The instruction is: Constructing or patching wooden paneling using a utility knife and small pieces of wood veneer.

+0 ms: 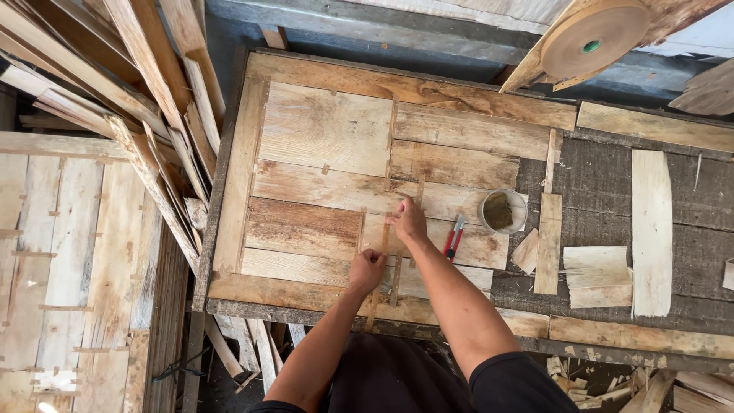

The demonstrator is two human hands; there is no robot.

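A sheet of joined thin wood veneer pieces (325, 130) lies flat on a dark workbench (604, 183). My left hand (366, 270) presses down on a narrow brown strip of tape (384, 239) laid along a seam between two pieces. My right hand (407, 221) lies just beyond, fingertips flat on the upper end of the same strip. A red-handled utility knife (454, 238) rests on the veneer right of my right wrist. A small white cup (502, 211) with brownish contents stands beside the knife.
A large roll of brown paper tape (592, 37) hangs at the top right. Loose veneer strips (651, 229) and offcuts (595, 275) lie on the right of the bench. Stacked wood slats (115, 84) lean at the left over a pile of finished sheets (69, 260).
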